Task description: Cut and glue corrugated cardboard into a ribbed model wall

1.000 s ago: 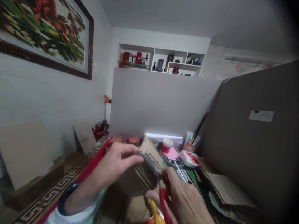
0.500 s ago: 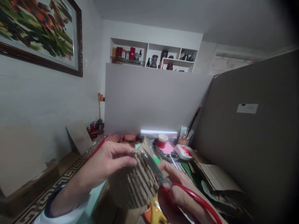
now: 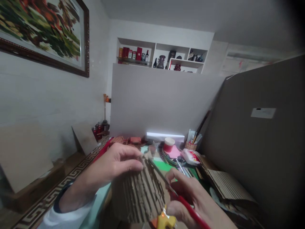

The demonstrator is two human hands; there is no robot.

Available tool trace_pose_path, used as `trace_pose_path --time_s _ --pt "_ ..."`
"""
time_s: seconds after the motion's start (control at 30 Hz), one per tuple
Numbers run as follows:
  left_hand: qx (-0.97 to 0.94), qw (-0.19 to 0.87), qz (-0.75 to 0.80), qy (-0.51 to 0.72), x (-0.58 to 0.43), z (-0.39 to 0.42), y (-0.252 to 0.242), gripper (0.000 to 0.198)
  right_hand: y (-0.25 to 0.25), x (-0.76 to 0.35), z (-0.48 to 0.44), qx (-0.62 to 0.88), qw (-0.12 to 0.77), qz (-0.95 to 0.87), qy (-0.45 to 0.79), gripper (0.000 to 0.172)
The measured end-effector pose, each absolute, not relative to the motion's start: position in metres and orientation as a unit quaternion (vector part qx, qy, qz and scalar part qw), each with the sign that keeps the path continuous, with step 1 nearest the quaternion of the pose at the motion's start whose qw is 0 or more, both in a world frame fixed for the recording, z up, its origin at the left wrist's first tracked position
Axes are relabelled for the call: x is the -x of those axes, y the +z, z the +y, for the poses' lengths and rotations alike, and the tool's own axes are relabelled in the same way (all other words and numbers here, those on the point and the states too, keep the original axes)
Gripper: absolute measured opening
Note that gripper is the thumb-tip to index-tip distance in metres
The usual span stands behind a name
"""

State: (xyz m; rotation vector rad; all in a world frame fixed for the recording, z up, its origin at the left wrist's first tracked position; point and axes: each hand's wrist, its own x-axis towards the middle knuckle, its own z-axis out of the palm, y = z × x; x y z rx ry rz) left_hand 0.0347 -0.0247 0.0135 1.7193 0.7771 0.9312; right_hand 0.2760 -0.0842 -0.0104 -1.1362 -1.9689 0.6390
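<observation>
A curved piece of corrugated cardboard (image 3: 140,194), its ridges facing me, hangs from my left hand (image 3: 119,160). The thumb and fingers of that hand pinch its upper edge. My right hand (image 3: 188,194) is wrapped around the red handles of a pair of scissors (image 3: 164,179). The blades point up and to the left, with the tips close to the cardboard's upper right edge; I cannot tell whether they touch. Below the right hand, a yellow and orange tool (image 3: 164,219) is partly hidden.
A red and white paper cup (image 3: 168,144) stands on pink paper at the back. Beside it are a white plastic packet (image 3: 190,156) and a holder with brushes (image 3: 191,145). Stacked corrugated cardboard (image 3: 230,184) lies at right. Grey panels (image 3: 164,98) rise behind and to the right.
The scissors have turned edge-on and now lie along the cardboard's right side. A strip that stood up at the cardboard's top is no longer seen there. The view has shifted slightly left.
</observation>
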Motion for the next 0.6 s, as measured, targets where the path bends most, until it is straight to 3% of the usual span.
trace_pose_path --time_s 0.1,0.23,0.33,0.47,0.6 --pt "-0.698 0.502 0.333 0.387 -0.036 -0.024 0.014 0.009 -0.009 -0.275 -0.077 0.456 0.323 -0.818 0.14 0.034" --pt "-0.7 0.485 0.335 0.404 -0.035 -0.024 0.016 0.009 -0.018 -0.275 -0.077 0.451 0.335 -0.825 0.062 0.034" --pt "-0.719 0.479 0.321 0.387 -0.04 -0.026 0.015 0.01 -0.019 -0.269 -0.082 0.44 0.364 -0.808 0.143 0.038" --pt "-0.755 0.493 0.289 0.321 -0.052 -0.031 0.012 0.013 -0.014 -0.263 -0.081 0.366 0.419 -0.747 0.364 0.054" --pt "-0.76 0.477 0.303 0.321 -0.056 -0.031 0.009 0.01 -0.009 -0.268 -0.079 0.381 0.474 -0.652 0.453 0.035"
